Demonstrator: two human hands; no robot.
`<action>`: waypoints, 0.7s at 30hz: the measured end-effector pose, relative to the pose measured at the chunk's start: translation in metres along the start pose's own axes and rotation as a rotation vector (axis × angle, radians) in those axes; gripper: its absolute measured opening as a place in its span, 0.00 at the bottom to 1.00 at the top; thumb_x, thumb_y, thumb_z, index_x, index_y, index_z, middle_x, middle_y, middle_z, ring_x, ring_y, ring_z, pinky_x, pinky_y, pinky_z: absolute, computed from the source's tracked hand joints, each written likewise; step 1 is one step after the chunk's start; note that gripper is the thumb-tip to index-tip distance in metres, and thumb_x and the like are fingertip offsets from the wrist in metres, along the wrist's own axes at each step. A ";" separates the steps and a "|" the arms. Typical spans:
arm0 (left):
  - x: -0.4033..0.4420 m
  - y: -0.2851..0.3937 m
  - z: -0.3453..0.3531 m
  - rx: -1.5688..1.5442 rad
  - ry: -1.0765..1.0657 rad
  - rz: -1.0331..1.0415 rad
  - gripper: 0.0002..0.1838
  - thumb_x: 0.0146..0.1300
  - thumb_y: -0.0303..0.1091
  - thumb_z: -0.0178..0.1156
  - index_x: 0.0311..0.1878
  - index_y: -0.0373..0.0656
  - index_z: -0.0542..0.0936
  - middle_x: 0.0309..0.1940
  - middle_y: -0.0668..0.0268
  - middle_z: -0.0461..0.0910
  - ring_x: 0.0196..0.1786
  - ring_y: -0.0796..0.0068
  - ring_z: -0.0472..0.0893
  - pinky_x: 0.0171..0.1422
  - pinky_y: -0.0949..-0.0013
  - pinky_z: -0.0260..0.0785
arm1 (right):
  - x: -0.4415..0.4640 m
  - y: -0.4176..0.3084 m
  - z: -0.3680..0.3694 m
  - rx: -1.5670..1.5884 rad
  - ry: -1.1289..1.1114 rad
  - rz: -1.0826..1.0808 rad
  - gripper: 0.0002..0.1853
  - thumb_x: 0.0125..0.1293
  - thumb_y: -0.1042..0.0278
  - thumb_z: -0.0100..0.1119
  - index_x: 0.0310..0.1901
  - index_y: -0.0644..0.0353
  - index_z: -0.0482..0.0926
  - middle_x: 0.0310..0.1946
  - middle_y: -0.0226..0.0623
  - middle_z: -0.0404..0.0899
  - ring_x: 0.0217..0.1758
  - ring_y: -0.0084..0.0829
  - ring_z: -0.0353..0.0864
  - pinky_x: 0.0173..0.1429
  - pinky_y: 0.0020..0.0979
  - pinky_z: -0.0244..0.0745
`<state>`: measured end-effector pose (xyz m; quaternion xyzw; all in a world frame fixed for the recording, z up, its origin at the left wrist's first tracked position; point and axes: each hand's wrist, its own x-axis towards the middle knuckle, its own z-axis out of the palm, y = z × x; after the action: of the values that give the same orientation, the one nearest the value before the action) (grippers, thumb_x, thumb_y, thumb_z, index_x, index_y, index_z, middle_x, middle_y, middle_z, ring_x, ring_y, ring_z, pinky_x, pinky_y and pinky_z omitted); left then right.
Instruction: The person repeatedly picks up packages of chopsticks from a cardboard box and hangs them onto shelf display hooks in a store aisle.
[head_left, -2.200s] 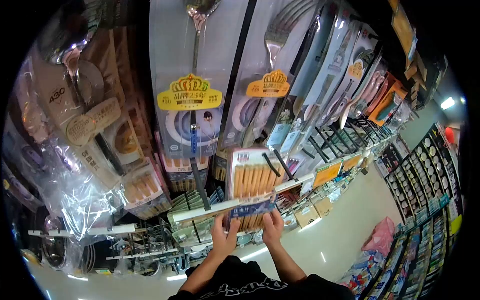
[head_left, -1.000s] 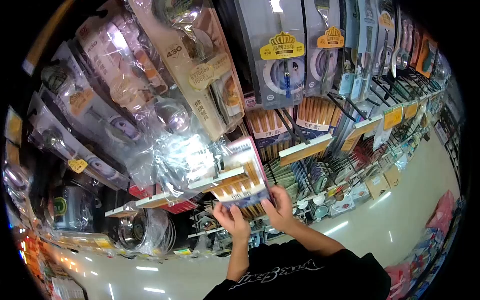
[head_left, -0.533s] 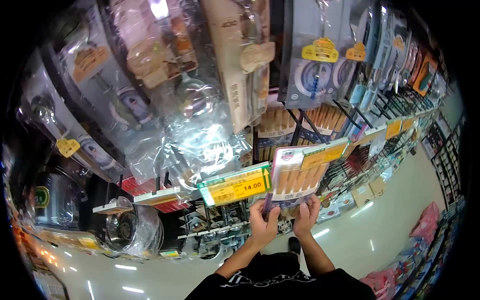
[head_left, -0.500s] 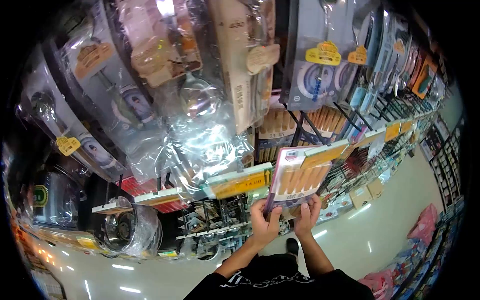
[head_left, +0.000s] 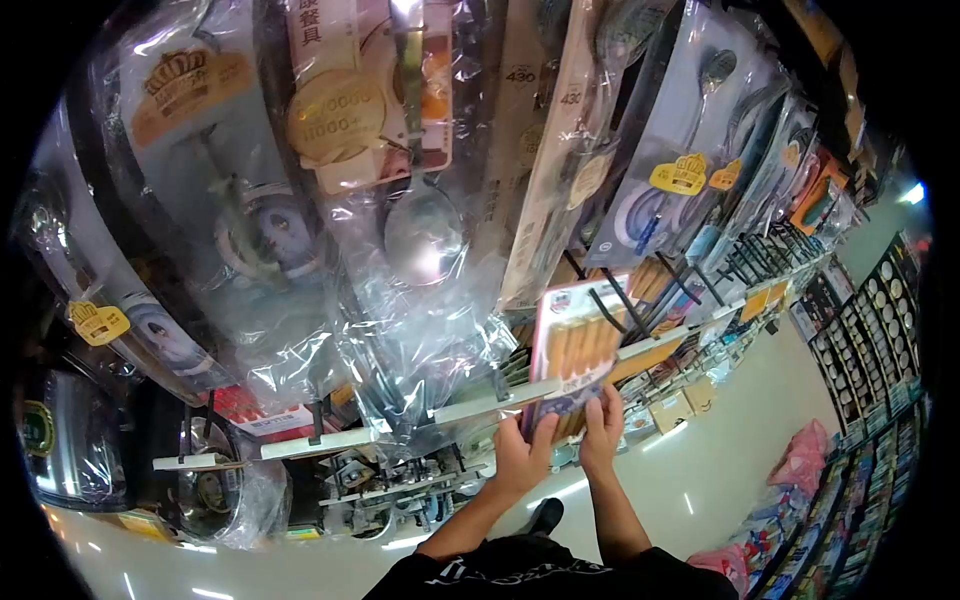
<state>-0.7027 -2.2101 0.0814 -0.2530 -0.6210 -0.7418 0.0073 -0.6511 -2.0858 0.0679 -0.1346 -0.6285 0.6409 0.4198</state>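
Hooks and rail partly obstruct the pack.

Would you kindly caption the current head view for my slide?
Left hand and right hand hold packaged sticks near hanging cutlery.

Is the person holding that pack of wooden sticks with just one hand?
No, the left fingers and the right fingers both grip the pack near its lower end.

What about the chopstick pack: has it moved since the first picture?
Yes, left: the chopstick pack was right of the yellow-crowned spoon package; now it's mostly below and left.
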 end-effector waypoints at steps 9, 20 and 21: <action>0.058 0.003 0.012 0.254 0.303 0.152 0.23 0.67 0.36 0.57 0.59 0.30 0.68 0.52 0.48 0.72 0.57 0.59 0.71 0.65 0.58 0.58 | 0.072 -0.001 0.019 -0.103 -0.239 0.003 0.15 0.72 0.64 0.54 0.54 0.65 0.72 0.44 0.33 0.75 0.47 0.20 0.71 0.55 0.25 0.66; -0.018 -0.002 0.165 0.302 0.297 0.370 0.27 0.62 0.34 0.59 0.60 0.31 0.65 0.60 0.44 0.63 0.63 0.46 0.64 0.68 0.52 0.55 | 0.053 -0.017 -0.139 -0.121 -0.450 0.229 0.22 0.65 0.70 0.61 0.58 0.69 0.70 0.54 0.44 0.76 0.59 0.35 0.75 0.64 0.36 0.68; -0.029 -0.006 0.188 0.279 0.191 0.314 0.24 0.63 0.34 0.59 0.59 0.32 0.66 0.58 0.46 0.65 0.61 0.49 0.66 0.66 0.54 0.57 | 0.053 -0.024 -0.161 -0.119 -0.531 0.189 0.20 0.66 0.71 0.59 0.58 0.68 0.70 0.52 0.42 0.77 0.55 0.33 0.76 0.61 0.34 0.70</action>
<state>-0.6102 -2.0441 0.0836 -0.2718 -0.6671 -0.6591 0.2163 -0.5619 -1.9406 0.0805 -0.0446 -0.7375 0.6520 0.1702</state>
